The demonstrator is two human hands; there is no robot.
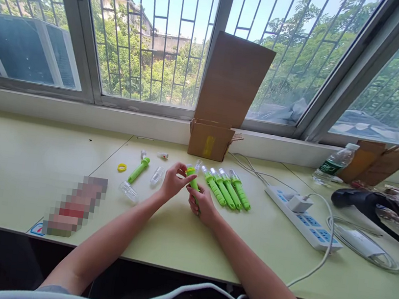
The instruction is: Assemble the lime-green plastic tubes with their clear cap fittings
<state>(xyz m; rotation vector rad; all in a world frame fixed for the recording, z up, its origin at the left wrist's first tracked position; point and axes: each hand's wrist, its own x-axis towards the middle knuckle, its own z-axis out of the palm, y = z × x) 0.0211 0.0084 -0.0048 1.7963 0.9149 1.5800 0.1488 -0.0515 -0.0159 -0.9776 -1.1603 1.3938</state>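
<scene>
In front of me, a green plastic torch-like handle is held between my two hands, with a yellow ring near its top. My right hand is wrapped around its lower part. At the top, the fingers of my left hand are closed about the yellow ring. Just right lie several green sticks with clear tips, side by side. To the left are a loose green handle, a yellow ring and two clear plastic covers, one nearer and one farther.
Behind my hands an open cardboard box stands against the window sill. A white power strip with a plugged-in charger and coiled cable lies at right, beyond it a water bottle and a black strap-like object. A blurred item lies left.
</scene>
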